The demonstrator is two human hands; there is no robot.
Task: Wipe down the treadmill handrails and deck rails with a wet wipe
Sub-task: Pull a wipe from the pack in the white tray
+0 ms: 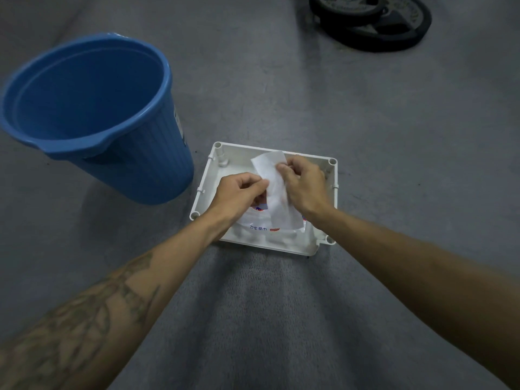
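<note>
White and folded into a long strip, the wipe (274, 192) is held between both hands above the tray (333, 175). The left hand (239, 192) pinches the strip's left edge near its middle, fingers curled. The right hand (304, 184) pinches the right edge a little higher, thumb and fingertips closed on it. The strip's top end sticks up past the fingers toward the tray's far edge; its lower end hangs over the wipe pack (261, 225), which lies in the tray near the near edge. The tray sits on grey floor (281, 94), with a blue bucket (92, 114) just beside its left edge. Black weight plates (380, 23) lie well apart, at the far right.
</note>
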